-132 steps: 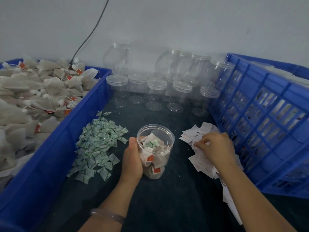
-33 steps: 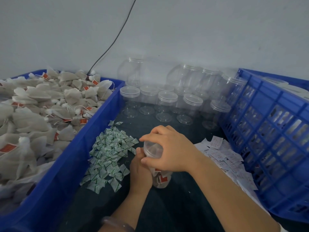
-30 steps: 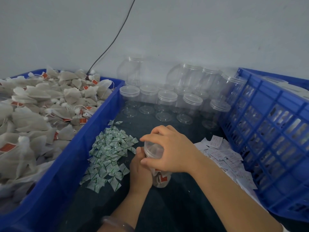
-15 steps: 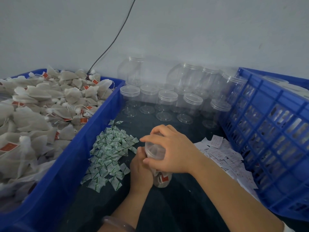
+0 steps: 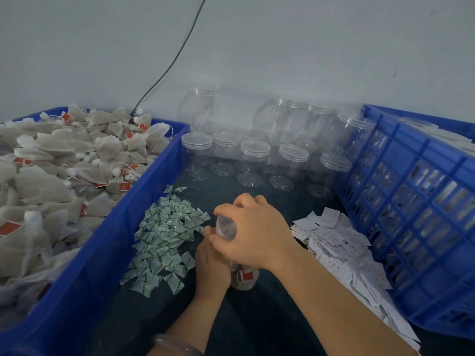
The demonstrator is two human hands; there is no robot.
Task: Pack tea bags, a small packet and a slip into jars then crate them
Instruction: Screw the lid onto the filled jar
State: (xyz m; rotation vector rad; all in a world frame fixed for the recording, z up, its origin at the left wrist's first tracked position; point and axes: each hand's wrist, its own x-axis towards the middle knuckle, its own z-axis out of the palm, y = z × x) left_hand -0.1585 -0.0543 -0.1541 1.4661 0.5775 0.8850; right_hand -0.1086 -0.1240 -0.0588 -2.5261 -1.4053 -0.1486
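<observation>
Head view: near the middle of the dark tabletop (image 5: 257,319), the left hand (image 5: 212,264) wraps round the side of a clear jar (image 5: 245,277). The jar leans a little, and only its lower part shows, with tea bags and a red tag inside. The right hand (image 5: 257,232) comes in from the right and covers the jar's top, its fingers (image 5: 226,208) curled over the clear lid (image 5: 226,227) and gripping its rim. A translucent bracelet (image 5: 177,346) sits on the left wrist.

Just left of the hands lies a heap of small green-and-white packets (image 5: 164,235), and just right of them a spread of white slips (image 5: 339,242) reaches the foot of the blue crate (image 5: 411,201). The crate's contents are too blurred to tell through the lattice. A blue bin (image 5: 108,227) on the left is piled with tea bags (image 5: 51,163). Empty lidded jars (image 5: 254,155) stand in rows at the back against the wall (image 5: 282,47), and a dark cable (image 5: 174,55) runs down the wall behind the bin.
</observation>
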